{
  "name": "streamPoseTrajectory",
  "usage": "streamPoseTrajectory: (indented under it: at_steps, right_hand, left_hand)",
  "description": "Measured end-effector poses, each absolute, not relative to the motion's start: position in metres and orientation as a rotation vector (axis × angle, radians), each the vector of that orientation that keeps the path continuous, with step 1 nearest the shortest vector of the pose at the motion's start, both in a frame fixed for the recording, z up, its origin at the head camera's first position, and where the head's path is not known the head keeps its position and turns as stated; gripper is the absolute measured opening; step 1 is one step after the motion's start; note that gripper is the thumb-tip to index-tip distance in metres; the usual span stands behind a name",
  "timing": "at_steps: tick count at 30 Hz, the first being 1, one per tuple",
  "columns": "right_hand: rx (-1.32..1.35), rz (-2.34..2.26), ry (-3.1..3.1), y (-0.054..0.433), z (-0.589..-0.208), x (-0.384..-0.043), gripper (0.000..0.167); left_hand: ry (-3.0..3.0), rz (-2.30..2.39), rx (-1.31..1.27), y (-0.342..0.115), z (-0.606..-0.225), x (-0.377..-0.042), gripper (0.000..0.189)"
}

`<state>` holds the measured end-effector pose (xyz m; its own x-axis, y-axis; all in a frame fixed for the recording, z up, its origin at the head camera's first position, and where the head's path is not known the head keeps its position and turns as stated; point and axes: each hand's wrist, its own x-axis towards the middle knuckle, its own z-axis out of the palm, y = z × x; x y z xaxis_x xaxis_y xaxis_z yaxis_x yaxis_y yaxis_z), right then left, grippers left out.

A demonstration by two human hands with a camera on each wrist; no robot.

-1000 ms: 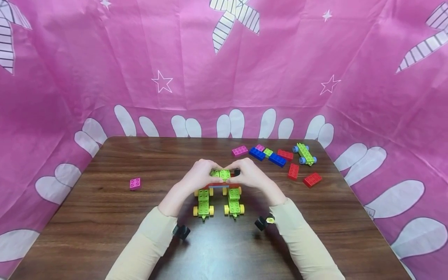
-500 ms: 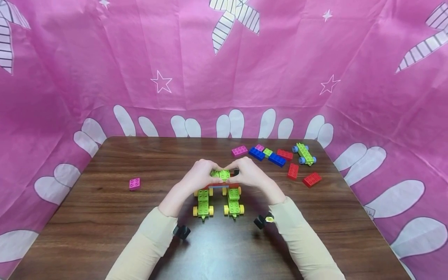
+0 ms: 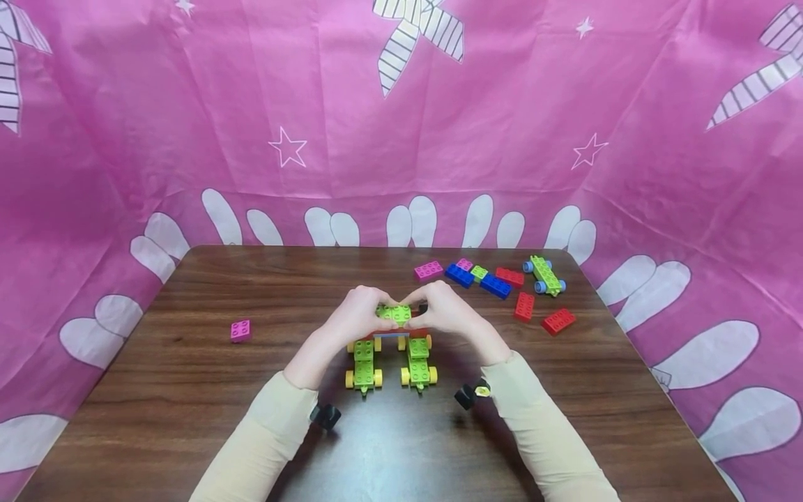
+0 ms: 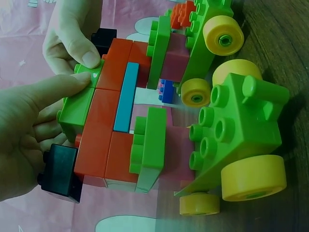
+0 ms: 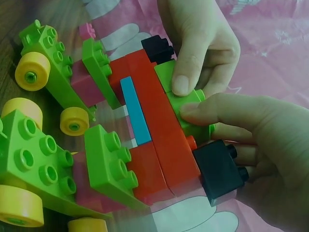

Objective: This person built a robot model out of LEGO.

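A brick build stands at mid-table, seen close in both wrist views. Two green wheel bases (image 3: 364, 374) with yellow wheels (image 4: 253, 177) carry pink bricks (image 4: 176, 157) and green plates (image 4: 153, 147). Red bricks (image 5: 161, 130) bridge them, with a light blue brick (image 5: 135, 111) in the middle. Black bricks (image 4: 61, 172) stick out at both ends. On top, side by side, sit green bricks (image 3: 399, 314). My left hand (image 3: 359, 311) pinches the left one, thumb in front and fingers behind. My right hand (image 3: 444, 309) pinches the right one likewise, the thumbs close together.
At the back right lie blue bricks (image 3: 496, 286), red bricks (image 3: 558, 321), a pink brick (image 3: 429, 270), a small green brick (image 3: 479, 272) and a green base with blue wheels (image 3: 545, 276). A pink brick (image 3: 240, 330) lies at the left. A pink cloth (image 3: 351, 139) hangs behind the table.
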<state>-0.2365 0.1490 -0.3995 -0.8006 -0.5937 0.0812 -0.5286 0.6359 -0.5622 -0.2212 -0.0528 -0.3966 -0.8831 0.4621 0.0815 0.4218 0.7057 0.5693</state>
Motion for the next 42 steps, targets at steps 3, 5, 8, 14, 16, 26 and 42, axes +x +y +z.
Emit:
streamPoseTrajectory:
  at_steps: [3,5,8,14,16,26,42]
  right_hand:
    - [-0.932,-0.898,2.728,0.150,-0.400,-0.238,0.032]
    - [-0.916,-0.900,2.732,0.149,-0.400,-0.237,0.032]
    - [-0.874,-0.901,2.752,0.147,-0.398,-0.235,0.032]
    - [-0.834,-0.896,2.786,0.145,-0.400,-0.232,0.031]
    - [-0.830,-0.911,2.782,0.146,-0.401,-0.232,0.031]
    - [-0.869,-1.027,2.715,0.152,-0.410,-0.235,0.030]
    - [-0.920,-1.055,2.740,0.154,-0.418,-0.232,0.034]
  left_hand:
    - [2.828,0.925,0.725,-0.053,-0.397,-0.222,0.032]
    - [2.826,0.923,0.720,-0.052,-0.397,-0.222,0.032]
    - [2.826,0.927,0.714,-0.052,-0.397,-0.222,0.032]
    - [2.832,0.947,0.714,-0.053,-0.398,-0.222,0.031]
    - [2.834,0.950,0.719,-0.052,-0.398,-0.222,0.031]
    - [2.811,0.972,0.716,-0.052,-0.398,-0.222,0.031]
    - [2.853,0.845,0.797,-0.053,-0.398,-0.220,0.035]
